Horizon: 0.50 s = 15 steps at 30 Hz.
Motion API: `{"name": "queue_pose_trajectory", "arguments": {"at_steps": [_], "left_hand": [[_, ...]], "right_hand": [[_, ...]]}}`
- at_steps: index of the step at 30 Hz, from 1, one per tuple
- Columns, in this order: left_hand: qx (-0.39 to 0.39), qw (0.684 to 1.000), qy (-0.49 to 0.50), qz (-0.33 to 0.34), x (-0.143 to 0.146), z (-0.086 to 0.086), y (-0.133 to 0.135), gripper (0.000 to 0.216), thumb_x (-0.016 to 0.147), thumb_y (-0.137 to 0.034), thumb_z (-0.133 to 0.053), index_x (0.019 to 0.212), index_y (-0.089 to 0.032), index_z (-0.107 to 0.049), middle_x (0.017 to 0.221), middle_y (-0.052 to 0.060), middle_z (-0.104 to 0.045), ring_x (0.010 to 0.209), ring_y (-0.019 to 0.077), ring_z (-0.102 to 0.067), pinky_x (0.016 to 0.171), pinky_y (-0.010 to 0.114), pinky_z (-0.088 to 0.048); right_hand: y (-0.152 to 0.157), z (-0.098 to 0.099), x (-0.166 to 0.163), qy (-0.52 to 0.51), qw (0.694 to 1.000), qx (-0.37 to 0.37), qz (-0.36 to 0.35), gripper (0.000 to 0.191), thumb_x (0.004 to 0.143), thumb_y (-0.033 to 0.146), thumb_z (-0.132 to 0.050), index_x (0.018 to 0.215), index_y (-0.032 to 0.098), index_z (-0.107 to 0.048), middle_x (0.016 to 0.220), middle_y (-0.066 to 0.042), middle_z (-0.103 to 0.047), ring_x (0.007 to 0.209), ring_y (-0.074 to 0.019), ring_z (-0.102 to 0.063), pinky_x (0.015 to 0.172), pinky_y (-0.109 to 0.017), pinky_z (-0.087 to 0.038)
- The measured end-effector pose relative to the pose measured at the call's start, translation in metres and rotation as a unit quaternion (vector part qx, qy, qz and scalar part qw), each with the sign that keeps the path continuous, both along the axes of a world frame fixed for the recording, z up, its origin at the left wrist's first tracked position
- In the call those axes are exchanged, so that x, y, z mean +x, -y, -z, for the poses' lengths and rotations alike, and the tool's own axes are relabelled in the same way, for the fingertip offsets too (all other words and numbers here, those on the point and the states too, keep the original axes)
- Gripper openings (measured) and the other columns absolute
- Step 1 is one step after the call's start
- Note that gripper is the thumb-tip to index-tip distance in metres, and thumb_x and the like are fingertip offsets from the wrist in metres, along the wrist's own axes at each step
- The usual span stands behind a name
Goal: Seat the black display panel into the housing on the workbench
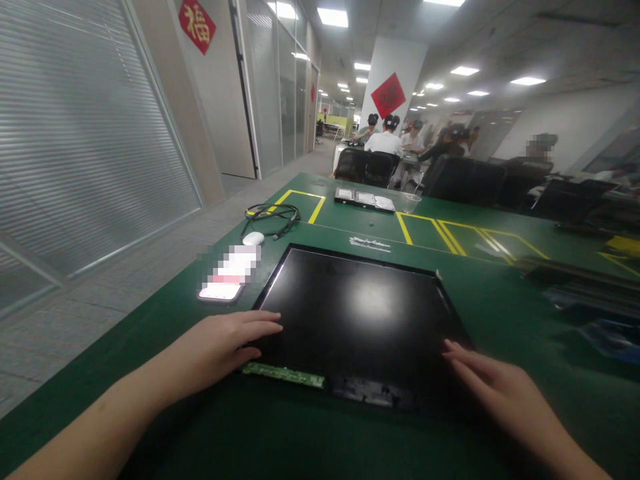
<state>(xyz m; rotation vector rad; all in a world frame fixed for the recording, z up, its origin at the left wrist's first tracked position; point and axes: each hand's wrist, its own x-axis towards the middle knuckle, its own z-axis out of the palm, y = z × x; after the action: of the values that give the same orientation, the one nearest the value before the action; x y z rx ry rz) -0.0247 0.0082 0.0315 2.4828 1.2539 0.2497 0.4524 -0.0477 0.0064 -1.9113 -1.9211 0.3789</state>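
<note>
A black LCD panel [360, 307] lies flat on the green table, its dark screen facing up with a bright ceiling reflection in it. Along its near edge a green circuit board strip [285, 375] shows on the left. My left hand [233, 337] rests at the panel's left edge, fingers stretched over the border and thumb apart. At the right edge is my right hand [483, 373], its fingers extended and close together, the tips on or just above the panel. Neither hand is visibly closed around anything.
Left of the panel are a lit phone [223, 291], a white mouse [253, 239] and a coiled black cable [273, 217]. Pale strips [369, 244] lie beyond it, then several hard drives [365, 199] and a clear cup [411, 202]. Blurred plastic wrapping [610, 337] lies right. People sit behind.
</note>
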Motion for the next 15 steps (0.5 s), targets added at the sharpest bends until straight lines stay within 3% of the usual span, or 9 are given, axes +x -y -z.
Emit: {"name": "queue_pose_trajectory", "arguments": {"at_steps": [15], "left_hand": [[0.007, 1.0, -0.017, 0.009, 0.0025, 0.0012, 0.0028, 0.046, 0.09, -0.018, -0.054, 0.131, -0.038, -0.062, 0.147, -0.003, -0.06, 0.125, 0.0235, -0.062, 0.103, 0.037, -0.049]], "right_hand": [[0.0009, 0.0003, 0.0002, 0.006, 1.0, 0.005, 0.006, 0.037, 0.082, 0.054, -0.056, 0.098, 0.032, -0.081, 0.114, 0.0, -0.074, 0.106, -0.0297, -0.07, 0.09, -0.042, -0.059]]}}
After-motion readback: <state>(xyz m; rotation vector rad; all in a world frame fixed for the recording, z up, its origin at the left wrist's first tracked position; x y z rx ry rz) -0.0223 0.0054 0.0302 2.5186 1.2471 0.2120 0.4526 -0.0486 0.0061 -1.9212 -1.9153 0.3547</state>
